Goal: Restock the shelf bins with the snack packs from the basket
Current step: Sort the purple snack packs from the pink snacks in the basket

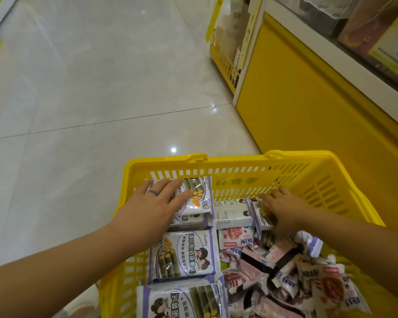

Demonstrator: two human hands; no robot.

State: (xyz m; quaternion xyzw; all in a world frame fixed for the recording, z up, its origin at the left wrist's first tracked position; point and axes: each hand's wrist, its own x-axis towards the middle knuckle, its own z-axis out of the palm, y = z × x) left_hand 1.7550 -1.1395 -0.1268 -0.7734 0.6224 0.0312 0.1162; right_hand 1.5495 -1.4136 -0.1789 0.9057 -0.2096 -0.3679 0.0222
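Packs fill the yellow basket [239, 162] in the lower middle of the frame, its long axis running from the bottom edge up toward the slotted far wall. Along its left side, the seaweed-roll snack packs [184, 255] lie flat and face up in an overlapping column. Their broader sides lie across the frame, and their printed text is turned sideways, reading down the frame. They are white with purple edges and show green rolls, yellow pieces and cartoon faces. The left hand [156, 203] lies with fingers straight and spread on the top pack [198, 198] at the far end of that column, against the far wall. The right hand [285, 208], right of centre, curls thumb and fingers round an upright pack [260, 214] that stands on edge, its face toward the left; the fingertips are hidden behind it. A loose, jumbled heap of smaller pink-and-white packs [262, 267] fills the right side of the basket, pointing every way. Glossy pale floor [90, 88] tiles fill the upper left. A yellow shelf unit [308, 106] rises on the right, with clear shelf bins [326, 14] at the upper right.
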